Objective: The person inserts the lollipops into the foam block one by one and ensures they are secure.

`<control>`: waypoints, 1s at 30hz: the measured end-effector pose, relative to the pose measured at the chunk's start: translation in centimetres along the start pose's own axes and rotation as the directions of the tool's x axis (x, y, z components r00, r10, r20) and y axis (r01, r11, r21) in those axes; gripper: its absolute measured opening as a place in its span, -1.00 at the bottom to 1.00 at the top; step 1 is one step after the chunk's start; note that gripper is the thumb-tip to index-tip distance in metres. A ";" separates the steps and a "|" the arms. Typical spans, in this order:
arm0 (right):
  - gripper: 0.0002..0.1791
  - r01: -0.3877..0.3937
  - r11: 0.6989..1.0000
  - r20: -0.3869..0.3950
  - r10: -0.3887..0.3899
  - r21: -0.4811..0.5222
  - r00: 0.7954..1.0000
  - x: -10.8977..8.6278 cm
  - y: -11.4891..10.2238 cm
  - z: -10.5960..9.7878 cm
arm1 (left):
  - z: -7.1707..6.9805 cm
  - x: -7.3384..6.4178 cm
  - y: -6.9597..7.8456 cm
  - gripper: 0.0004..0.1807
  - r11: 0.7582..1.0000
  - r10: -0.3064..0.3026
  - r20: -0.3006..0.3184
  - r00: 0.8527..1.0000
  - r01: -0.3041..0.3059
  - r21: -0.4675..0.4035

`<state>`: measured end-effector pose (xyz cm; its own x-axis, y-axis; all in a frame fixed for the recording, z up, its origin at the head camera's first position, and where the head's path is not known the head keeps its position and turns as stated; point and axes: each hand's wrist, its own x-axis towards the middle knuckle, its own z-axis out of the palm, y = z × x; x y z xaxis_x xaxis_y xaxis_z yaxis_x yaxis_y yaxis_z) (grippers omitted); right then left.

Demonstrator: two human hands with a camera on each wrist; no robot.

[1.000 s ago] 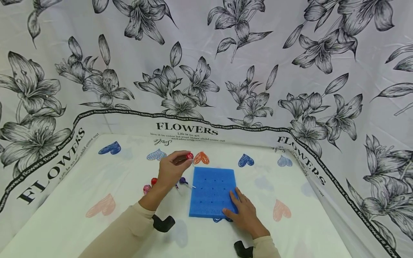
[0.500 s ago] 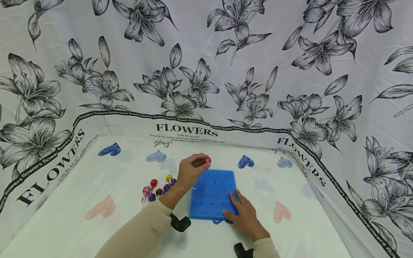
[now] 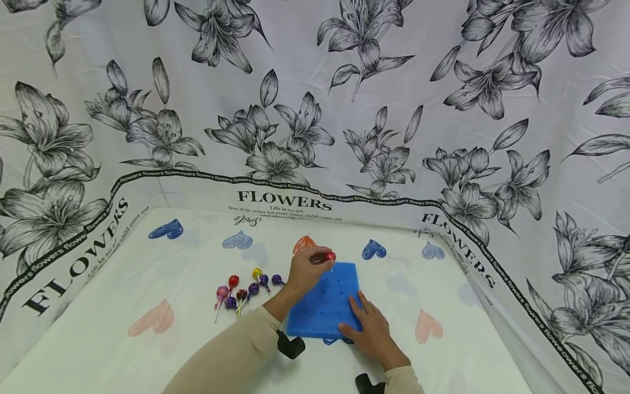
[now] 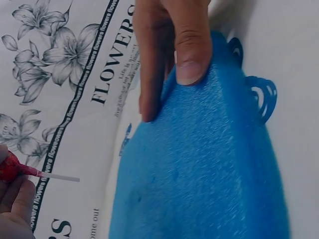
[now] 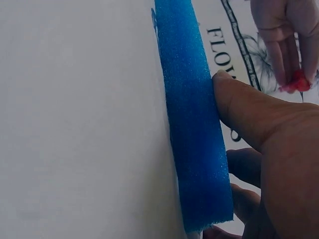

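Observation:
My left hand pinches a red-wrapped lollipop above the far part of a blue foam block. In the left wrist view the lollipop's white stick sticks out from the fingertips. Small holes dot the top of the foam, which lies flat on the table. My right hand rests against the block's near right corner, its fingers stretched along the right edge and the thumb lying on the top near the front. The right wrist view shows that thumb touching the block's edge from close by.
Several wrapped lollipops lie in a loose group left of the block, among them a yellow one, a pink one and a purple one. A flower-printed curtain hangs behind the heart-patterned tablecloth.
My left hand has carried the red lollipop rightward, from beside the block's far left corner to over its far part. The loose lollipops have come into fuller view. The right hand stays put.

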<state>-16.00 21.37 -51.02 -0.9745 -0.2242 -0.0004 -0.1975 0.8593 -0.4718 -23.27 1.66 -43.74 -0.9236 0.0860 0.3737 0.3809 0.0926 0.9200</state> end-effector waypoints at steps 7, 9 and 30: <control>-0.12 -0.026 1.000 0.012 0.026 0.003 1.000 0.0 -0.1 0.2 | 1.5 0.3 -3.0 -0.73 1.000 -0.011 0.022 1.000 0.011 -0.014; -0.11 -0.025 1.000 0.012 0.025 -0.008 1.000 0.0 -0.1 0.2 | 1.8 0.3 -3.2 -0.73 1.000 -0.025 0.021 0.999 0.025 0.000; -0.09 -0.006 0.999 0.017 0.007 -0.045 1.000 0.1 0.0 0.2 | 3.1 0.0 -4.8 -0.75 0.989 -0.084 0.034 0.996 0.080 0.122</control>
<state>-16.12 21.24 -51.16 -0.9739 -0.2260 -0.0187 -0.1960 0.8807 -0.4312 -24.98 4.26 -48.55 -0.9504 0.1113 0.2904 0.3085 0.2191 0.9256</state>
